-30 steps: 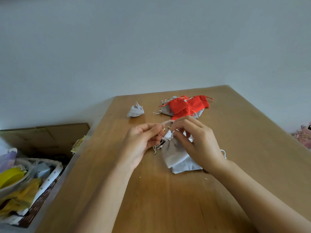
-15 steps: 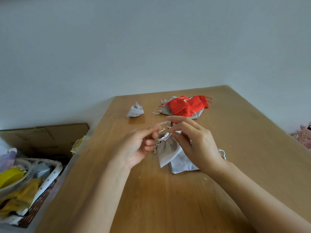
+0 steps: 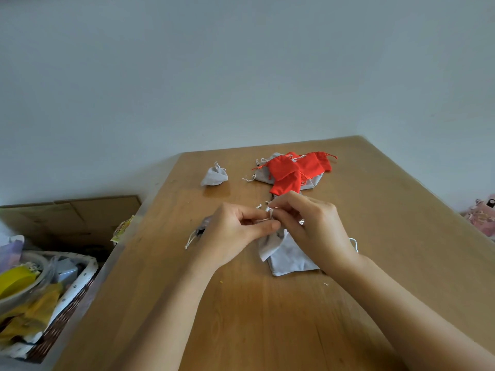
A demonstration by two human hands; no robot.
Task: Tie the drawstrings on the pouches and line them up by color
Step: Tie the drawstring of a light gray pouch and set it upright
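At the far left, below the table's level, stands a woven wicker basket with a white dotted lining (image 3: 80, 277), full of yellow odds and ends, and behind it a flat brown cardboard box (image 3: 80, 218). The long left edge of the brown wooden table (image 3: 267, 330) runs diagonally just beside both. The near half of the tabletop is bare wood apart from the two forearms.

A small grey fabric pouch, cinched shut (image 3: 214, 176), sits alone near the far left corner. Another grey pouch with a trailing cord (image 3: 199, 232) lies half hidden behind the left hand (image 3: 233, 236). That hand's thumb and forefinger pinch the white drawstring (image 3: 270, 214) of a soft grey pouch (image 3: 269, 245), which hangs lifted at its neck over a flat grey pouch lying on the wood (image 3: 292, 259). The right hand (image 3: 318, 228) meets it, its curled fingertips nipping the same cord (the knot itself is too small to make out).

Beyond the hands, well short of the far edge, lies a heap of red and grey pouches (image 3: 292, 170). Pink clutter (image 3: 482, 218) shows off the right edge.
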